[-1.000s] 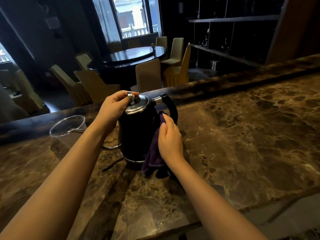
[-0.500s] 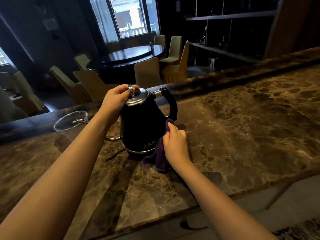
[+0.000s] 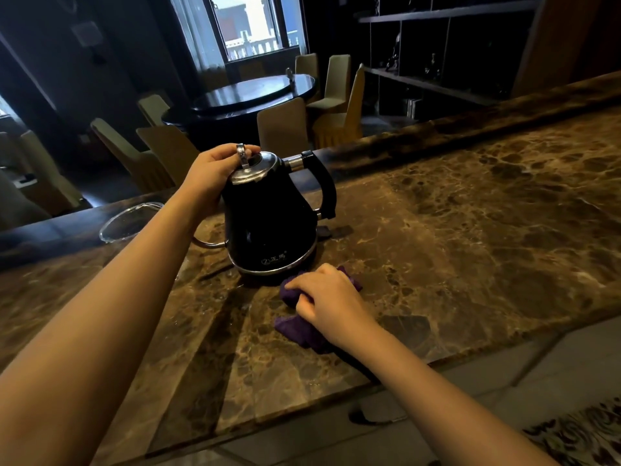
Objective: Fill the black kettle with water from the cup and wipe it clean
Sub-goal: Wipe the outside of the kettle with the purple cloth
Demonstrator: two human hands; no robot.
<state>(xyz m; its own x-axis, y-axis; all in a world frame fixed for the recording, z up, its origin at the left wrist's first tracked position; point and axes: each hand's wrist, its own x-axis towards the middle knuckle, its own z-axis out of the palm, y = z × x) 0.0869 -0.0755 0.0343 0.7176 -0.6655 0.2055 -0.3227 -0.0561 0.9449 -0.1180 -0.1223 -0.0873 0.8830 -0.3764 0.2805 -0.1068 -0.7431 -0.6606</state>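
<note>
The black kettle (image 3: 268,223) stands upright on the brown marble counter (image 3: 470,230), its silver lid on top and its handle pointing right. My left hand (image 3: 211,176) grips the lid's knob and the kettle's top. My right hand (image 3: 329,297) presses a crumpled purple cloth (image 3: 295,327) onto the counter just in front of the kettle's base, not touching the kettle. A clear glass cup (image 3: 129,222) stands left of the kettle, partly hidden behind my left forearm.
The counter's raised back ledge (image 3: 470,129) runs behind the kettle. Its near edge (image 3: 302,398) lies close below my right arm. Beyond the counter are a dark round table (image 3: 255,95) and several covered chairs.
My right hand has slid the purple cloth down off the kettle's side onto the counter in front of it. My left hand has kept its hold on the lid.
</note>
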